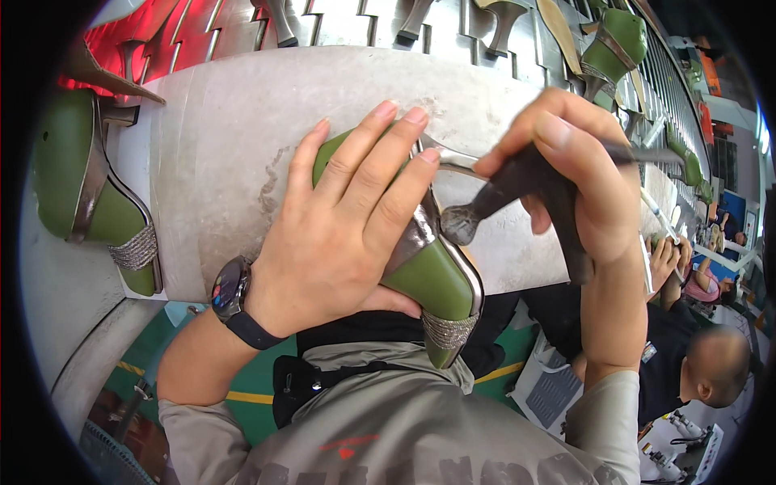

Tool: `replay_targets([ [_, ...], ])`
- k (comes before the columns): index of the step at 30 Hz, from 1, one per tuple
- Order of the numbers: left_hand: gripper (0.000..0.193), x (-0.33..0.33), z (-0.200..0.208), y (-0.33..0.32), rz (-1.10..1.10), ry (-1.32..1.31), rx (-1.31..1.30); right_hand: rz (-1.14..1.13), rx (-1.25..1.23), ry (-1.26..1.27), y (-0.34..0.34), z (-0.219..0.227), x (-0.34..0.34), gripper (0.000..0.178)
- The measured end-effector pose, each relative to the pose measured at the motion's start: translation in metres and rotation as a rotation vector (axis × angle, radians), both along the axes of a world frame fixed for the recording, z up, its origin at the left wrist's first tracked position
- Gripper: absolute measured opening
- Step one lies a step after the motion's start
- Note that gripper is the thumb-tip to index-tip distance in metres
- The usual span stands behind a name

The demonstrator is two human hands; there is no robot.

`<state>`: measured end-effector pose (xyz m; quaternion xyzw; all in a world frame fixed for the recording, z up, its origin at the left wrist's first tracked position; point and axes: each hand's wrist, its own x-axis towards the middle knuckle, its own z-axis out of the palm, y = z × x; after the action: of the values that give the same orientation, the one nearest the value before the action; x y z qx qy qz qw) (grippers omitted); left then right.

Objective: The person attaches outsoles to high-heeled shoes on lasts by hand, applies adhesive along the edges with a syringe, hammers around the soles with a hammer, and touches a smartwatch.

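A green shoe last (pixel 432 279) lies on its side on the pale work surface, its toe toward me. Dark metallic straps and a glittering band cross it, with a sole and a heel along its right side. My left hand (pixel 347 210), with a watch on the wrist, spreads over the strapped shoe and holds it down, thumb on the near side. In my right hand (pixel 594 174) is a dark hammer (pixel 513 182), gripped close to its head. Its round face is at the shoe's sole edge; I cannot tell whether they touch.
Another green shoe (pixel 56 178) stands at the left edge of the work surface (pixel 218 153). Beyond runs a slatted metal conveyor (pixel 347 28) carrying loose heels and soles, red-lit at the left. A green shoe (pixel 618 40) sits far right. A co-worker (pixel 671 364) is at the right.
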<state>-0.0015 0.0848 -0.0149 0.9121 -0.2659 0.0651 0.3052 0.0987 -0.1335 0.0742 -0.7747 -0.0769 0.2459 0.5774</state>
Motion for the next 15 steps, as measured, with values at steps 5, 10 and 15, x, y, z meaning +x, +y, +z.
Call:
replay_targets([
  [5, 0.136, -0.003, -0.001, 0.001, 0.023, -0.018, 0.013, -0.008, 0.054, -0.081, -0.015, -0.003, -0.021, 0.035],
  [10, 0.137, -0.001, 0.002, -0.004, 0.035, -0.052, 0.021, 0.073, 0.059, -0.013, -0.012, 0.01, -0.01, 0.028],
  [15, 0.138, -0.004, 0.006, -0.004, 0.038, -0.072, 0.027, -0.052, 0.078, -0.214, -0.035, 0.006, -0.051, 0.026],
])
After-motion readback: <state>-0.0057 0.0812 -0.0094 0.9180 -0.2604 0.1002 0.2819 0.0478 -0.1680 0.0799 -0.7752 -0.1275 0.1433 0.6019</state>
